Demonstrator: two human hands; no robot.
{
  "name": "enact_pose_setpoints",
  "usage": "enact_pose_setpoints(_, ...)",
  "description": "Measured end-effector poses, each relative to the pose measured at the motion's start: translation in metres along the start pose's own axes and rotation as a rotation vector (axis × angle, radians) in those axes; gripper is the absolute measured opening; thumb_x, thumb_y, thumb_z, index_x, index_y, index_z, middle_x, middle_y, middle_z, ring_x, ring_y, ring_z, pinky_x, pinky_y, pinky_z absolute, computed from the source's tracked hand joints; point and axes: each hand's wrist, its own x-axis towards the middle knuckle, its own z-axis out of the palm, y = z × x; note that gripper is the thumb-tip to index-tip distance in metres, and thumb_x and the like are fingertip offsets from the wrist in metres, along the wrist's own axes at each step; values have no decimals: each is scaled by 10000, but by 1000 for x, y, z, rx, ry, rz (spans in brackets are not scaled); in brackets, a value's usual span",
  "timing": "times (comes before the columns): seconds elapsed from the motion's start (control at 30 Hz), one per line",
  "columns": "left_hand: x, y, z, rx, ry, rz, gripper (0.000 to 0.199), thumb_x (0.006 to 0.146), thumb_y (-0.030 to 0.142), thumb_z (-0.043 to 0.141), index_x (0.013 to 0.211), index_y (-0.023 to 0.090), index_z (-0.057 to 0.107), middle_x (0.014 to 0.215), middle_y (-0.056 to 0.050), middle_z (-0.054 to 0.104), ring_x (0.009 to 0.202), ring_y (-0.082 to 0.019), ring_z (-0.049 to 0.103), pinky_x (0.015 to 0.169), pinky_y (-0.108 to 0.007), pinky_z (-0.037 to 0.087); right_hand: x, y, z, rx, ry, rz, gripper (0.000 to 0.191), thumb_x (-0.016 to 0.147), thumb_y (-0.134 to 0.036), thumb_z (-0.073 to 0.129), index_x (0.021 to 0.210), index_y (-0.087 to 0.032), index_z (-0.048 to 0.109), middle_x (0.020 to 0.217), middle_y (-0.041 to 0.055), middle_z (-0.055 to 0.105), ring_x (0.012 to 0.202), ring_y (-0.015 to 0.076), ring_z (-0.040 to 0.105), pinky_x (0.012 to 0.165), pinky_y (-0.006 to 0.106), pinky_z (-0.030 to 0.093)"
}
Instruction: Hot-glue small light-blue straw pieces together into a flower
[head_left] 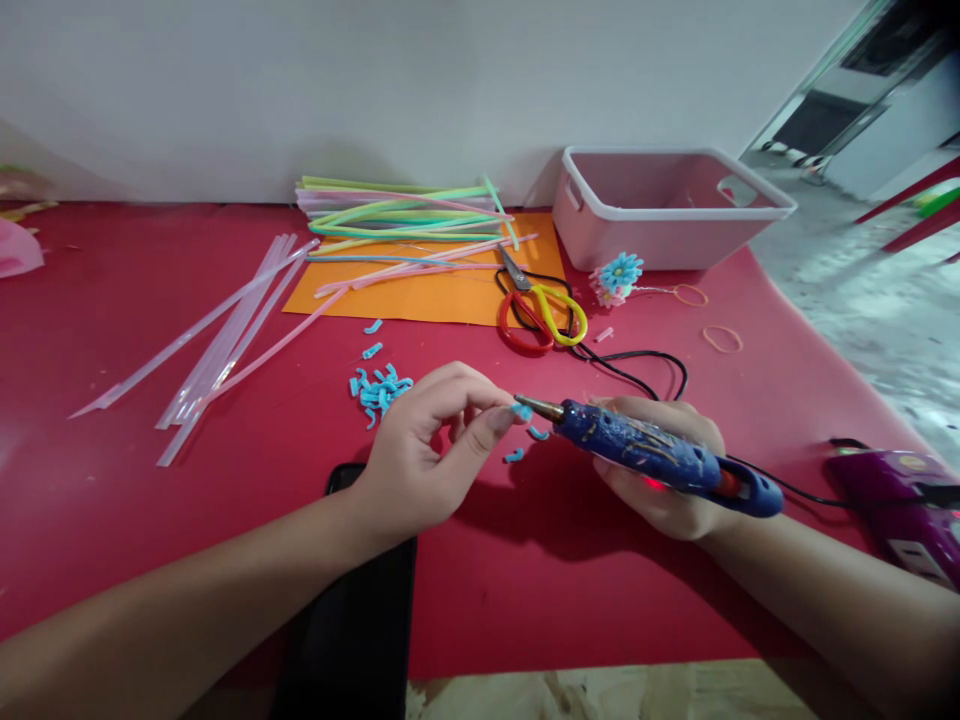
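Observation:
Between thumb and forefinger, my left hand (442,445) pinches a small blue piece (522,411). My right hand (667,490) is wrapped round a worn blue glue gun (645,445), whose metal nozzle points left and meets or nearly meets that piece. Two loose curled blue bits lie on the red table just below the nozzle. Left of my left hand sits a pile of similar blue curled pieces (381,390), with a couple of strays above it. A black phone-like slab (360,600) lies partly under my left forearm.
Scissors (536,310) with red and yellow handles rest on orange paper (435,295) near colored straws (405,215). Clear pinkish straws (232,340) lie left. A pink bin (645,240), a flower ornament (621,275), rubber bands, a black cord and a purple power strip (892,500) are right.

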Motion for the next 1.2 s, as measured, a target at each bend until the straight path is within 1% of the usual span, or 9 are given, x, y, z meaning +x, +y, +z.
enact_pose_setpoints(0.33,1,2,0,8,-6,4,154,976,248,620,847,183,675,785,-28,612,699,-132,587,611,-260,475,0,0,0,10,6,6,214,751,-72,596,851,-260,588,564,-37,614,459,139,620,430,226,476)
enact_pose_setpoints(0.57,3,3,0,38,-3,17,168,978,253,607,840,186,675,758,-29,617,693,-138,586,592,-254,471,-2,1,0,17,6,14,227,746,-80,602,858,-277,584,581,-37,626,458,152,619,432,247,479)
enact_pose_setpoints(0.67,2,3,-1,37,3,2,167,975,260,612,842,187,680,765,-30,622,672,-132,573,573,-251,463,-1,0,1,10,9,5,226,744,-85,606,848,-282,568,574,-42,618,435,151,599,414,249,461)
enact_pose_setpoints(0.77,2,2,-1,35,9,-8,164,975,260,615,848,187,688,773,-33,633,698,-138,591,585,-254,470,0,-1,1,-9,31,-11,218,744,-82,598,835,-277,559,553,-49,592,412,141,568,410,243,447)
enact_pose_setpoints(0.9,1,2,-1,25,7,-17,171,973,256,620,839,181,693,774,-41,644,726,-146,619,610,-262,492,1,-1,0,-55,42,48,169,750,-101,604,810,-257,575,552,-46,584,426,122,542,420,225,442)
enact_pose_setpoints(1.0,1,2,0,18,8,-20,176,974,268,618,846,182,702,776,-45,653,721,-150,626,605,-265,497,1,-1,-1,-55,26,65,162,753,-100,609,822,-246,594,560,-46,592,418,106,516,418,213,443)
enact_pose_setpoints(1.2,0,2,-1,2,4,-28,176,980,256,612,860,176,711,783,-42,648,719,-143,625,600,-259,485,0,-1,-1,-51,-6,64,174,757,-93,600,843,-244,615,596,-33,645,455,114,590,440,206,467)
